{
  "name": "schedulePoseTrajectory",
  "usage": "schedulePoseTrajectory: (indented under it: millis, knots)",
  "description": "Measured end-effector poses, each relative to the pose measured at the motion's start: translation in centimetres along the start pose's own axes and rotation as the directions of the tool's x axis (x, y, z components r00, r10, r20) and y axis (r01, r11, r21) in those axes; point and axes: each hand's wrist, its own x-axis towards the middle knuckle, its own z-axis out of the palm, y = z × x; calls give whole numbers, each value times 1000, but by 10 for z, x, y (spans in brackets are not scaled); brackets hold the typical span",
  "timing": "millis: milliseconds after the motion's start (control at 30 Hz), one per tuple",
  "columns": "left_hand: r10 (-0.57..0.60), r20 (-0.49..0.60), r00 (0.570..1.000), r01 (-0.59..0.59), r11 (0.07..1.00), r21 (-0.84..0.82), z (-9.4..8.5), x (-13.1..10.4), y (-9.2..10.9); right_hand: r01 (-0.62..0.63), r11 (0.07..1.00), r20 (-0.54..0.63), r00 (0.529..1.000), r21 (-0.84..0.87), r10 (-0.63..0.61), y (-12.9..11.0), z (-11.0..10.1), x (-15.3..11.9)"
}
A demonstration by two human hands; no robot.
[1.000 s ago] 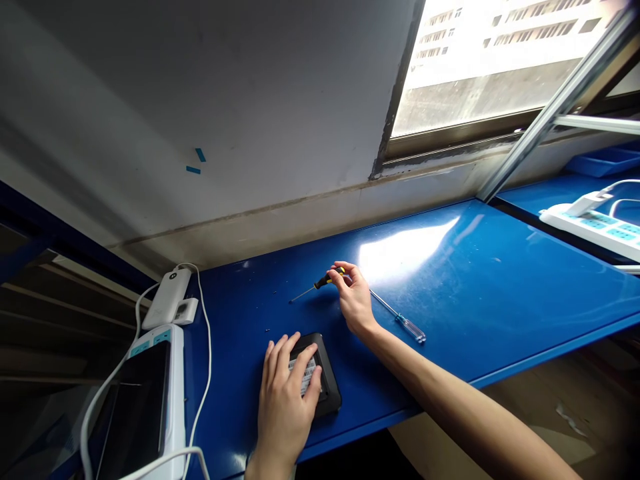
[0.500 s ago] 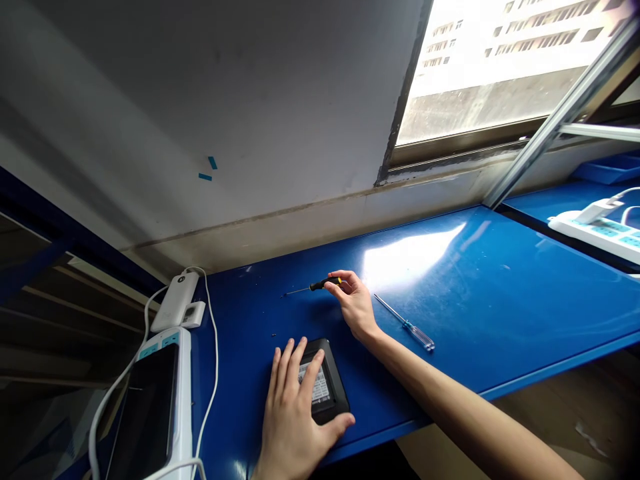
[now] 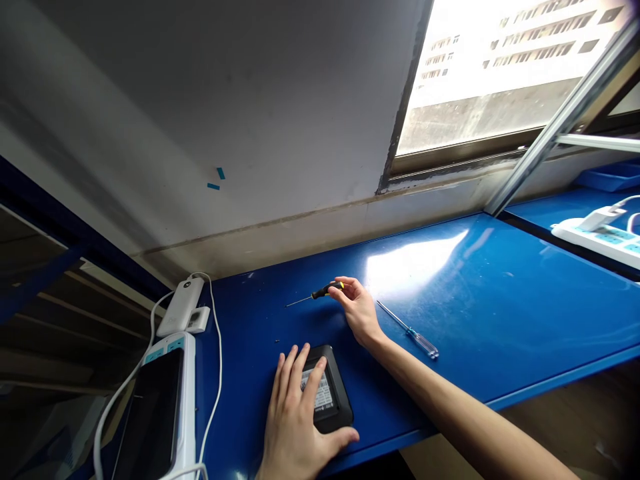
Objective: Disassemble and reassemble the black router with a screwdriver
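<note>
My left hand (image 3: 297, 413) lies with fingers spread across a flat black box-shaped device (image 3: 341, 395) that carries a white printed label (image 3: 324, 393). Its thumb rests along the device's near edge. Farther back, my right hand (image 3: 357, 310) pinches the black and yellow handle of a thin screwdriver (image 3: 323, 291). That shaft points left and slightly down, its tip close to the blue table (image 3: 250, 373); contact cannot be made out. Between the tip and the device lies a tiny dark piece (image 3: 277, 341), perhaps a screw. A second screwdriver with a clear handle (image 3: 423, 341) lies right of my right hand.
At left, a black phone (image 3: 153, 407) rests on a white power strip (image 3: 187, 413), beside a white power bank (image 3: 181, 308) and a looping white cable (image 3: 219, 347). Another power strip (image 3: 595, 233) sits at far right. Wall and window edge the table's back.
The whole view has shifted slightly down and right. My right hand and the screwdriver have lowered a little, its tip nearer the table. My left hand stays on the device.
</note>
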Motion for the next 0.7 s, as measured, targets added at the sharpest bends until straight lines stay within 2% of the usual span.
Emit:
schedulePoseTrajectory:
  millis: [133, 333, 467, 600, 700]
  knots:
    - [-10, 6, 1000, 10, 1000, -19, -1, 1, -1, -46, 997, -39, 998, 60, 49, -4, -3, 4]
    - [-23, -120, 993, 14, 997, -74, 2, -4, -4, -107, 984, -53, 992, 141, 115, -6, -8, 10]
    - [-47, -129, 991, 31, 991, -129, -3, -10, -3, -195, 966, 71, 980, 168, 186, -12, -8, 5]
    - [-40, -162, 986, 13, 986, -164, -7, -12, -3, -301, 940, 243, 935, 160, 258, -20, -3, -2]
    - [-13, -195, 981, -23, 983, -183, -10, -12, -2, -346, 927, 328, 901, 143, 286, -23, -1, -5]
